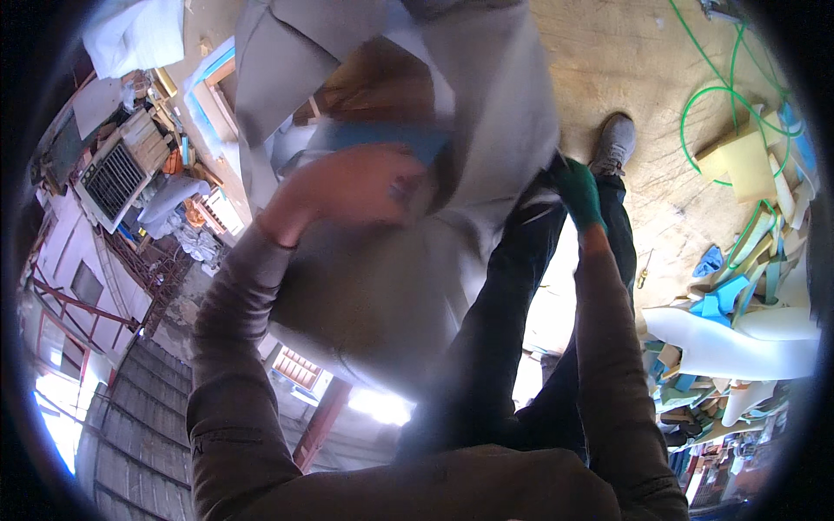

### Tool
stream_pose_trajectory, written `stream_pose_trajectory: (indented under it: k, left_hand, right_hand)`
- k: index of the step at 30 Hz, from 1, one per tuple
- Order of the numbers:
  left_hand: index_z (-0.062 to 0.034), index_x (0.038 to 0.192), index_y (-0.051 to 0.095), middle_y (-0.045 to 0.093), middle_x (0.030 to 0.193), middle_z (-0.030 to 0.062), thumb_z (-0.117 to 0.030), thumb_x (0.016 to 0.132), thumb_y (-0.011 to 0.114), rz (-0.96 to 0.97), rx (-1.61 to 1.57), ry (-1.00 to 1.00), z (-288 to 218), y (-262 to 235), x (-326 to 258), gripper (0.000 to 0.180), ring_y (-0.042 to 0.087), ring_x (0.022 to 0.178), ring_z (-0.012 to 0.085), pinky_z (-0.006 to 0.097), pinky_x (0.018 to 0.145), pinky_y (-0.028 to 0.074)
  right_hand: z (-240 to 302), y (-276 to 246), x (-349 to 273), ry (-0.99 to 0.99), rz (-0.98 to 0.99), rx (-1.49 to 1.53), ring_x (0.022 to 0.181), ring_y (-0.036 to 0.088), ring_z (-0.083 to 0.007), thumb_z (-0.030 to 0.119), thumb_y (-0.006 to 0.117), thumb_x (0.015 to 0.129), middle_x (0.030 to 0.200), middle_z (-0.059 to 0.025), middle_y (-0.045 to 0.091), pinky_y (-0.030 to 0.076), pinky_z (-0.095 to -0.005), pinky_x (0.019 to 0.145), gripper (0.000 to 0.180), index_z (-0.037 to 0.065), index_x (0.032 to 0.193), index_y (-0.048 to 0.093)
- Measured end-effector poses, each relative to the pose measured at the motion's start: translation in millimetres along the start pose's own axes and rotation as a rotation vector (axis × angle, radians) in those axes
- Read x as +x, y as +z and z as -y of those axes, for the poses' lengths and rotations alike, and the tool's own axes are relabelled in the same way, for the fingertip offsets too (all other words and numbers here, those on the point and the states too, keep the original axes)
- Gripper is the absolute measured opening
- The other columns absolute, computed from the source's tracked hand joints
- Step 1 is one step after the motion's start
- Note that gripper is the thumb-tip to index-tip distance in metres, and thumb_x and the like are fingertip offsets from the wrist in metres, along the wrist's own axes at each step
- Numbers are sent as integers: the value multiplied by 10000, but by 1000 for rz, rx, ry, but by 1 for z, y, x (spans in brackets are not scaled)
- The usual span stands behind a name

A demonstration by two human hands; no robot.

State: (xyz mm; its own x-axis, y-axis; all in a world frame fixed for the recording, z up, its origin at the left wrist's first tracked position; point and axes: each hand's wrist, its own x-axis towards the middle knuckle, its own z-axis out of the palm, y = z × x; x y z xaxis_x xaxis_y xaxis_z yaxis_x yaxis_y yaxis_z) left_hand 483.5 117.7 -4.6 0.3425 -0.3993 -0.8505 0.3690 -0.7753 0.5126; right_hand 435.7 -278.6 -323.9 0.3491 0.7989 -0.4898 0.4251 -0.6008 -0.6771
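A large piece of grey sheet material (pixel 508 95), fabric or leather-like, drapes in folds over a bulky form in front of me. Through a gap in it show a brown wooden-looking part (pixel 382 82) and a blue patch (pixel 365 136). My left hand (pixel 356 187), bare and smeared by motion, is over the sheet just below the blue patch; its fingers are not clear. At the sheet's right edge, my right hand (pixel 580 191) in a green glove is closed on something dark that I cannot make out, beside my leg.
A green hose (pixel 686 130) coils on the floor (pixel 608 52) at the right, near yellow foam pieces (pixel 738 165). White foam sheets (pixel 730 343) and blue scraps lie below it. A grey vented unit (pixel 113 178) and clutter stand at the left. My shoe (pixel 615 139) is beyond my right hand.
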Motion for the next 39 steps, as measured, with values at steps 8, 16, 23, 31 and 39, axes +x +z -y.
stream_pose_trajectory:
  k: [8, 16, 23, 31, 39]
  left_hand:
    - [-39, 1076, 688, 682, 1050, 144, -286, 913, 777, 69, -70, -46, 15, 13, 26, 309, 687, 1017, 326, 445, 891, 531]
    - [-44, 1109, 701, 713, 1127, 159, -339, 921, 786, 57, -248, -55, 23, 0, 11, 360, 696, 1068, 320, 441, 903, 540]
    - [-49, 1110, 699, 709, 1128, 155, -316, 971, 725, 120, -69, -84, 20, 0, 18, 301, 691, 1064, 326, 458, 908, 538]
    - [-43, 1133, 678, 679, 1116, 192, -227, 1051, 610, -135, -116, 110, 53, 33, 54, 212, 666, 1053, 361, 499, 934, 527]
    - [-57, 1168, 692, 707, 1121, 176, -280, 1049, 648, 100, -56, 7, 75, 19, 101, 256, 677, 1053, 314, 483, 959, 538]
  right_hand:
    - [74, -18, -57, 269, -96, 1460, 1046, 696, -124, 89, 614, 1037, 1219, 4, 748, 553, -299, 942, 372, 64, 1405, 664]
    - [146, -54, -26, 335, 361, 1765, 1022, 701, -158, 166, 712, 1009, 1244, -93, 711, 577, -342, 894, 504, 49, 1478, 569]
    - [162, -66, 8, -131, -3, 165, 834, 737, -375, 136, 709, 881, 895, -160, 755, 580, -488, 736, 101, 63, 903, 775]
    - [157, -64, 41, 305, -188, 200, 837, 751, -413, 304, 730, 902, 892, -179, 767, 590, -525, 730, 226, 83, 892, 776]
    - [109, 5, 67, 268, -207, 85, 867, 752, -414, 278, 704, 889, 922, -180, 772, 587, -517, 739, 252, 101, 1048, 786]
